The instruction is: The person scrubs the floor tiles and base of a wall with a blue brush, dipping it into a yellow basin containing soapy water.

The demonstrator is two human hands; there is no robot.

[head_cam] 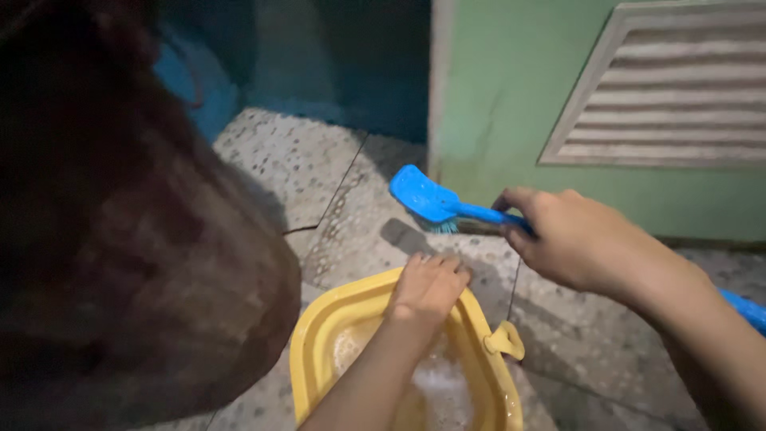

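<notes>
At the bottom centre of the frame sits a yellow plastic basin (319, 351), roughly square with rounded corners and a small loop handle on its right rim. Foamy, soapy water lies inside it. The left forearm comes up from the bottom edge across the basin, and the left hand (428, 286) rests on the basin's far rim, fingers curled down over the edge and gripping it. Filling the left side of the frame, close to the camera, is a large dark brown rounded mass (136, 263), blurred and dim; what it is cannot be told.

A little farther up, at centre right, the right hand (570, 235) is closed around the handle of a blue scrubbing brush (431, 199). The arm enters from the lower right corner. The brush head points toward the upper left, bristles facing down, and hangs just above the floor (319, 172), beyond the basin's far rim and apart from it; its shadow falls on the floor just below. The floor is speckled grey stone in slabs with dark joints between them.

Farthest away, in the upper right, a pale green wall (511, 88) carries a slatted vent (670, 88) with a light frame. The upper middle of the frame is a dark blue-green surface in shadow.
</notes>
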